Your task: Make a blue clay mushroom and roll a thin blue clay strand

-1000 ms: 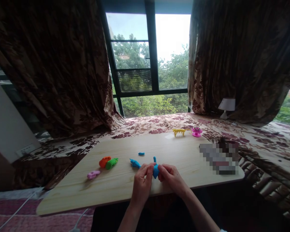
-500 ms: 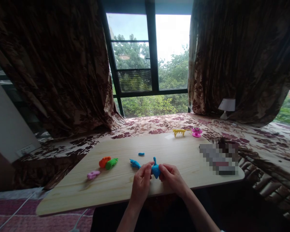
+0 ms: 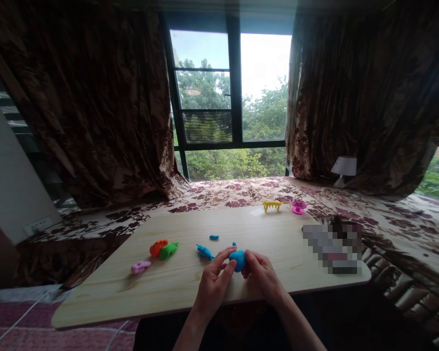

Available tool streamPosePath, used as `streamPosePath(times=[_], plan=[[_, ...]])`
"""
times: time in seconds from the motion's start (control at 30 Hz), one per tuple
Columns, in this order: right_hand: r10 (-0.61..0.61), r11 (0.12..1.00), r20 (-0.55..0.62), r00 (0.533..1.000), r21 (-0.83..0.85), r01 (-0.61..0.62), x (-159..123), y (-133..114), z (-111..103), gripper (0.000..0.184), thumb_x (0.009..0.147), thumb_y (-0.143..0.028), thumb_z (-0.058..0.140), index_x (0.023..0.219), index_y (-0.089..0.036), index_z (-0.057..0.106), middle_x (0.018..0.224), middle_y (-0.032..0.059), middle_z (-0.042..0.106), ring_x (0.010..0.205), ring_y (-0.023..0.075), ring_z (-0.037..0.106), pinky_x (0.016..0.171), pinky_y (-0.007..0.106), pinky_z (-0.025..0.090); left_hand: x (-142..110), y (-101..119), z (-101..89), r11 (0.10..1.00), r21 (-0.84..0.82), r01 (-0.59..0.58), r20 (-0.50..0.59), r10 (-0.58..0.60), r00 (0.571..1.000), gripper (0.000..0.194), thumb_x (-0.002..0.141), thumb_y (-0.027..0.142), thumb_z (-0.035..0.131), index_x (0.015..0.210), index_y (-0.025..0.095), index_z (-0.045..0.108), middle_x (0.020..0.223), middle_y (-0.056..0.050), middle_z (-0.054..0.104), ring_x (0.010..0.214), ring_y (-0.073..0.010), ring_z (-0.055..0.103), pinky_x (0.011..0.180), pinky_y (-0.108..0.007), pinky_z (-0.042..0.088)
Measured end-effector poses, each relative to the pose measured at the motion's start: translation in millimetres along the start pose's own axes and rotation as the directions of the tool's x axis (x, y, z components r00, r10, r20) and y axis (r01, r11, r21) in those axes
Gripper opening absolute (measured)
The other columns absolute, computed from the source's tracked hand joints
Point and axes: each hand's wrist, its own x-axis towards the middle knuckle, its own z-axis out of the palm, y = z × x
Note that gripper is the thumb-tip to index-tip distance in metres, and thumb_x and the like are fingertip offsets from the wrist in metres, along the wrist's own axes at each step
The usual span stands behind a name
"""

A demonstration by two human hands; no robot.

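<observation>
A rounded lump of blue modelling clay point(image 3: 237, 261) is held between my two hands over the near part of the table, with a thin blue stub rising behind it. My left hand point(image 3: 215, 280) grips its left side with thumb and fingers. From the right, my right hand point(image 3: 262, 273) pinches it; some of those fingertips are hidden behind the clay. Just left of my left fingers lies a bigger blue clay piece point(image 3: 204, 251) with a pointed end. Behind that is a small blue clay strip point(image 3: 214, 237).
On the wooden table point(image 3: 106, 287), orange clay point(image 3: 158, 248), green clay point(image 3: 169, 250) and pink clay point(image 3: 141, 267) sit at left. A yellow many-legged figure point(image 3: 271, 205) and a pink stand-like figure point(image 3: 298, 206) are at the back. A blurred-out item point(image 3: 332, 248) lies right; a lamp point(image 3: 344, 166) stands beyond.
The blue clay has turned in my hands: its pointed lower end and tall stub have given way to a rounder face with a short stub behind. My left thumb now presses its front.
</observation>
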Motion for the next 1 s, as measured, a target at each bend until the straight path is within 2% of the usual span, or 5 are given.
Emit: streamPosePath(times=[0.27, 0.5, 0.7, 0.83, 1.0], plan=[[-0.118, 0.992, -0.071, 0.99, -0.044, 0.115, -1, -5, -1, 0.023, 0.083, -0.032, 0.058, 0.104, -0.023, 0.066, 0.11, 0.0053, 0.058, 0.085, 0.0177, 0.058, 0.066, 0.026, 0.047, 5, -11, -1.1, 0.993, -0.078, 0.093, -0.063, -0.098, 0.993, 0.03, 0.079, 0.034, 0.06, 0.108, 0.025, 0.065, 0.114, -0.002, 0.068, 0.112, -0.0223, 0.055, 0.096, -0.029, 0.041], [-0.149, 0.988, -0.019, 0.989, -0.035, 0.149, -1, -6, 2, 0.019, 0.082, -0.027, 0.061, 0.099, -0.023, 0.068, 0.1, 0.0037, 0.06, 0.083, 0.0178, 0.06, 0.067, 0.027, 0.05, 0, -10, 9.4, 0.951, -0.253, 0.176, -0.077, -0.201, 0.977, 0.039, 0.075, 0.034, 0.066, 0.113, 0.024, 0.063, 0.115, -0.003, 0.067, 0.104, -0.0233, 0.061, 0.085, -0.029, 0.05], [-0.157, 0.987, -0.045, 0.987, -0.028, 0.156, 0, -4, 0, 0.021, 0.081, -0.03, 0.063, 0.1, -0.023, 0.067, 0.103, 0.0036, 0.06, 0.085, 0.0183, 0.06, 0.073, 0.029, 0.051, -2, -6, 19.7, 0.489, -0.788, 0.375, 0.082, -0.521, 0.85, 0.023, 0.079, 0.03, 0.062, 0.097, 0.015, 0.064, 0.095, -0.008, 0.073, 0.084, -0.0194, 0.069, 0.079, -0.033, 0.055], [-0.152, 0.988, -0.031, 0.988, -0.032, 0.151, -2, -6, -1, 0.023, 0.081, -0.032, 0.062, 0.102, -0.024, 0.068, 0.11, 0.0053, 0.059, 0.095, 0.0218, 0.059, 0.079, 0.032, 0.051, -8, -5, 19.4, 0.378, -0.823, 0.424, 0.152, -0.572, 0.806, 0.019, 0.079, 0.021, 0.063, 0.096, 0.015, 0.064, 0.09, -0.008, 0.074, 0.082, -0.0191, 0.069, 0.078, -0.035, 0.055], [-0.155, 0.987, 0.001, 0.988, -0.053, 0.155, -5, -9, -2, 0.029, 0.082, -0.032, 0.062, 0.111, -0.028, 0.065, 0.124, 0.0061, 0.054, 0.109, 0.0251, 0.054, 0.087, 0.035, 0.047, -12, -2, 22.4, 0.381, -0.86, 0.339, 0.063, -0.581, 0.811, 0.015, 0.079, 0.013, 0.062, 0.092, 0.018, 0.066, 0.09, -0.005, 0.075, 0.082, -0.0156, 0.069, 0.078, -0.032, 0.055]])
